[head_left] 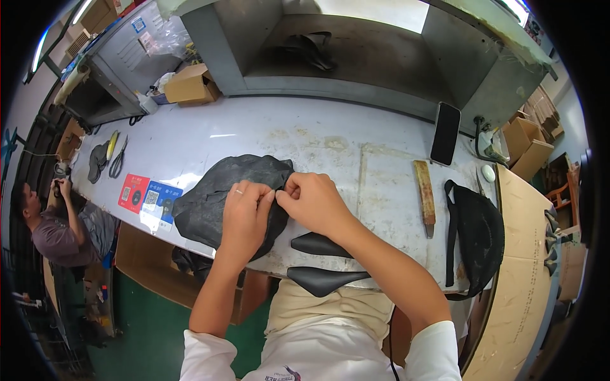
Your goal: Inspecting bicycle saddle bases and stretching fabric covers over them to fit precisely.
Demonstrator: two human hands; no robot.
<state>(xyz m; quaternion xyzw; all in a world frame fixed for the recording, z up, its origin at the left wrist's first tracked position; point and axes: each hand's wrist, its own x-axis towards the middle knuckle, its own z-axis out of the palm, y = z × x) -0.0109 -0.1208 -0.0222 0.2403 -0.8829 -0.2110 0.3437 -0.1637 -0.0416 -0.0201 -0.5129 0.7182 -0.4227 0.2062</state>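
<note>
While both hands met over the near edge of the table (330, 136), the black leather piece (216, 193) lay mostly left of them, its long axis running near-left to far-right. Left hand (244, 213) rested flat on top, fingers curled onto the piece's right edge. Right hand (314, 200) came in from the right, fingertips pinched shut on that same edge, touching the left fingers. Both equally close. Two black pointed saddle pieces (321, 279) sat just near of the hands. Wooden-handled tool (424, 193), phone (445, 133) and black bag (476, 235) lay well apart to the right; scissors (117, 159) far left.
</note>
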